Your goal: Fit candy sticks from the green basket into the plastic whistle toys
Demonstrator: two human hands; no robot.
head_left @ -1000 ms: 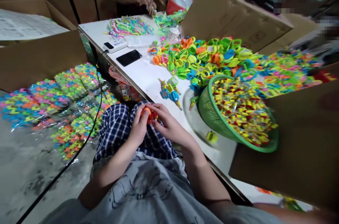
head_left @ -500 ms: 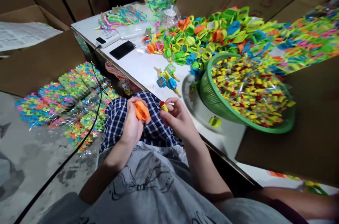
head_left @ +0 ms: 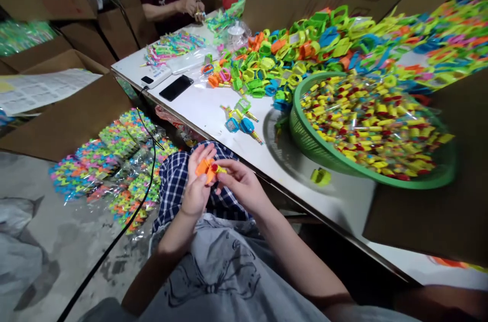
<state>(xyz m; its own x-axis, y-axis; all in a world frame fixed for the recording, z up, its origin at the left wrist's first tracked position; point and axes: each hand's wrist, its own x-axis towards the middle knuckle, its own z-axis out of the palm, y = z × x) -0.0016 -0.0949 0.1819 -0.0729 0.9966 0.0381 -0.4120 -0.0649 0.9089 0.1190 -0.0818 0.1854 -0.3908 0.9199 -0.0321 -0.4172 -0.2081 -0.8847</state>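
An orange plastic piece [head_left: 203, 169] is held in my left hand [head_left: 195, 192], above my lap. My right hand [head_left: 242, 185] pinches a small yellow tube with a red end [head_left: 218, 168], which meets the orange piece at its right side. Whether the two are joined cannot be made out. On the white table [head_left: 206, 119] beyond lie a few blue and green pieces with striped tubes [head_left: 244, 121]. A green basket [head_left: 324, 152] full of yellow and red tubes stands at the right, and a yellow-green piece [head_left: 321, 176] lies near its base.
Colourful plastic pieces [head_left: 267, 63] are heaped across the table, near a black phone [head_left: 176, 88]. Cardboard boxes [head_left: 72, 114] stand left and behind. Bagged pieces [head_left: 114, 154] lie on the floor beside a black cable [head_left: 125, 225]. Another person's hands [head_left: 193, 7] work at the far end.
My right hand has moved left, bringing the yellow tube up against the orange piece. My left hand's fingers are more raised. The camera view has shifted slightly.
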